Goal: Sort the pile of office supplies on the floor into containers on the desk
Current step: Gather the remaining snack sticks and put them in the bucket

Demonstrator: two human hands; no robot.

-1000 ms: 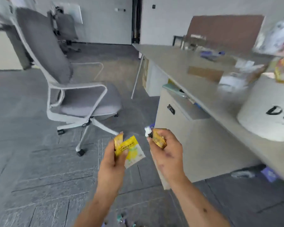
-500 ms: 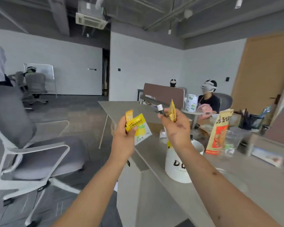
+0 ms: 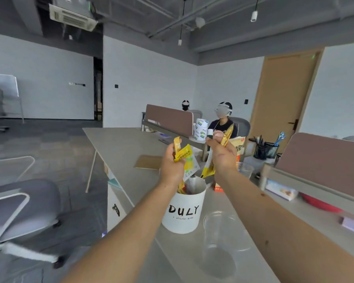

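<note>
Both hands are up over the white DULY container (image 3: 183, 211), side by side but not touching. The left hand (image 3: 172, 165) has its fingers curled round a fan of yellow sachets (image 3: 185, 155), a narrow stick poking up and a wider pouch drooping down toward the container's mouth. The right hand (image 3: 221, 157) is clamped on its own bunch of yellow packets (image 3: 207, 169), one long strip jutting up past the knuckles and another hanging just above the container's rim. A small white-capped tube (image 3: 209, 133) peeks out at the top of that same grip.

Down in the container, some wrappers (image 3: 182, 188) already stand on end, orange and red ones at the left. The container sits near the front edge of the tabletop (image 3: 121, 144). Just right of it and a touch nearer the camera stands a clear plastic cup (image 3: 219, 242). A second clear cup (image 3: 244, 169) stands beyond the container to the right, beside an orange snack bag (image 3: 239, 149). Farther back on that side is a black mesh pen holder (image 3: 266, 151). Behind the container to the left, a flat brown card (image 3: 147, 162) lies on the tabletop. Well left of the container, off the tabletop, is a grey office chair (image 3: 18, 211). Far behind it, a person (image 3: 223, 122) sits wearing a headset.
</note>
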